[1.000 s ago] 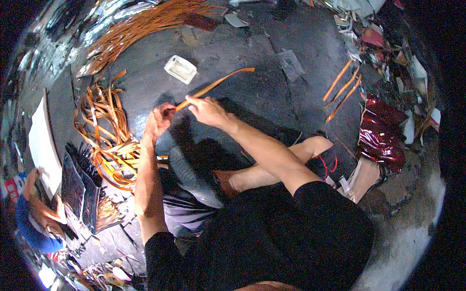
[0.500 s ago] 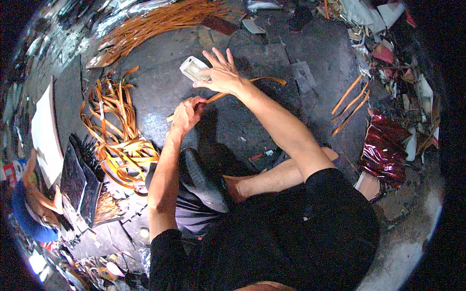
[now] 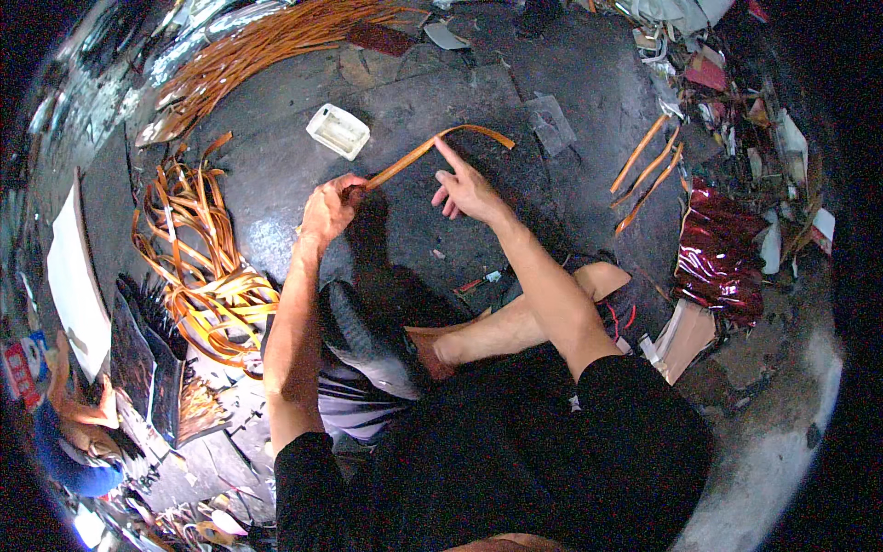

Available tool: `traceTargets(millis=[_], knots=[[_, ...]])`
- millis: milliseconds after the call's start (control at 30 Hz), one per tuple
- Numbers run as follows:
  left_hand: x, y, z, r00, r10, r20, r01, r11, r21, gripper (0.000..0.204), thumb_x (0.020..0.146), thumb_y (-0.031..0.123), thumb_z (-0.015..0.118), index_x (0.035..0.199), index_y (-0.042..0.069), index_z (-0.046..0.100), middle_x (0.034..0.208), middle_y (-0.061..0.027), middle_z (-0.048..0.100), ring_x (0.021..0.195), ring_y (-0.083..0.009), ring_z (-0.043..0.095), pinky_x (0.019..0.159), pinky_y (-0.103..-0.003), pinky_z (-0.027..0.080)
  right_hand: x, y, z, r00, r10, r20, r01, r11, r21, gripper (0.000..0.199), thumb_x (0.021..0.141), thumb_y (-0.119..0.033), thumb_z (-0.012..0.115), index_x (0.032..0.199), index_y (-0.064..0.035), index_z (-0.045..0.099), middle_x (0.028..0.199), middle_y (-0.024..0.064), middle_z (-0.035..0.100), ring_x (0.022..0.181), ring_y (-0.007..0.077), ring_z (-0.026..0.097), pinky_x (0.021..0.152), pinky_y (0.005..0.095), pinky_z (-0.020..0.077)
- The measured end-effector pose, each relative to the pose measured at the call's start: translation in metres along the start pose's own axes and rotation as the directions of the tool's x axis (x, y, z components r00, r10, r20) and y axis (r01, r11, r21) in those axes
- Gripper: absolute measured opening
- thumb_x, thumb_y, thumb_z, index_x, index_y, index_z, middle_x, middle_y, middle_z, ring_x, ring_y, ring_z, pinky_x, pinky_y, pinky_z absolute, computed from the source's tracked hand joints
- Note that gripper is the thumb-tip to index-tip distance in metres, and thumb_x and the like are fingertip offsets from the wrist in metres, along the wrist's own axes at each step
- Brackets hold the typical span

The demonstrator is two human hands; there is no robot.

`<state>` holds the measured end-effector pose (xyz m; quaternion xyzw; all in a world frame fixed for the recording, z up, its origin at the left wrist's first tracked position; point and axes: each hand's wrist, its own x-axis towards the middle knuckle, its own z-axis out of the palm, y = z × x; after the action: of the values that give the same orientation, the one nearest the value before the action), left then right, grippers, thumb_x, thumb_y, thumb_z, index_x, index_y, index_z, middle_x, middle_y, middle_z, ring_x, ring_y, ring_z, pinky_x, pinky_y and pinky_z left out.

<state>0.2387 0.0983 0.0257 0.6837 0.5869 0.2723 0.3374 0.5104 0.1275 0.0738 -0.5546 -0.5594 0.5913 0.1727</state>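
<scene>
My left hand (image 3: pixel 329 210) is closed around one end of a flat orange-brown strip (image 3: pixel 403 166). The strip slants up to the right from my fist, and its free end curls over. With the index finger stretched out, my right hand (image 3: pixel 469 191) touches the strip near its middle from below; the other fingers are loosely bent and hold nothing. A small white plastic tub (image 3: pixel 338 135) lies on the floor beyond my left hand. What is inside my left fist is partly hidden.
On the left lies a tangled heap of similar strips (image 3: pixel 216 296), with a bundle of thin brown rods (image 3: pixel 262 51) behind it. Several short strips (image 3: pixel 639 155) and dark red shiny sheeting (image 3: pixel 719 253) are at the right. Another person (image 3: pixel 78 432) sits at the lower left.
My right hand has moved from beside the white tub down to the strip, its spread fingers now bent except the index. The left hand keeps its grip. The view has shifted slightly.
</scene>
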Motion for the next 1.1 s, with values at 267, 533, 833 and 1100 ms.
traceTargets(millis=[267, 533, 833, 1100], knots=[[-0.040, -0.061, -0.037, 0.984, -0.161, 0.075, 0.176, 0.940, -0.293, 0.017, 0.086, 0.013, 0.059, 0.102, 0.006, 0.061, 0.080, -0.0099, 0.068, 0.070, -0.0191, 0.065, 0.066, -0.035, 0.050, 0.017, 0.007, 0.084, 0.986, -0.083, 0.147, 0.140, 0.888, -0.438, 0.059, 0.097, -0.013, 0.035, 0.151, -0.0173, 0.013, 0.057, 0.0133, 0.061, 0.044, 0.0205, 0.061, 0.043, 0.0353, 0.0539], [-0.086, -0.089, -0.097, 0.970, -0.193, -0.147, 0.212, 0.969, 0.127, 0.023, 0.082, 0.002, 0.057, 0.104, 0.004, 0.059, 0.073, -0.0084, 0.064, 0.066, -0.0126, 0.060, 0.061, -0.030, 0.048, 0.038, 0.000, 0.199, 0.920, -0.191, 0.344, 0.381, 0.646, -0.662, 0.074, 0.085, -0.007, 0.043, 0.151, -0.0227, 0.013, 0.084, 0.0288, 0.064, 0.079, 0.0448, 0.064, 0.072, 0.0547, 0.0497], [-0.042, -0.036, -0.043, 0.931, 0.304, -0.200, -0.250, 0.934, 0.254, 0.011, 0.080, 0.012, 0.065, 0.090, 0.008, 0.062, 0.085, -0.0144, 0.062, 0.080, -0.0399, 0.061, 0.073, -0.046, 0.049, -0.004, -0.020, 0.126, 0.852, -0.164, 0.497, 0.471, 0.656, -0.590, 0.051, 0.091, -0.017, 0.047, 0.141, -0.0178, 0.040, 0.102, 0.0220, 0.066, 0.086, 0.0406, 0.065, 0.074, 0.0517, 0.0528], [-0.030, -0.011, -0.071, 0.851, -0.108, 0.514, 0.202, 0.971, -0.130, 0.022, 0.080, 0.012, 0.063, 0.100, 0.003, 0.060, 0.084, -0.0004, 0.062, 0.080, -0.0133, 0.059, 0.075, -0.024, 0.046, -0.100, 0.012, -0.065, 0.929, -0.352, 0.116, 0.338, 0.674, -0.657, 0.042, 0.095, -0.028, 0.051, 0.134, -0.0129, 0.050, 0.093, 0.0228, 0.066, 0.084, 0.0417, 0.063, 0.084, 0.0494, 0.0476]])
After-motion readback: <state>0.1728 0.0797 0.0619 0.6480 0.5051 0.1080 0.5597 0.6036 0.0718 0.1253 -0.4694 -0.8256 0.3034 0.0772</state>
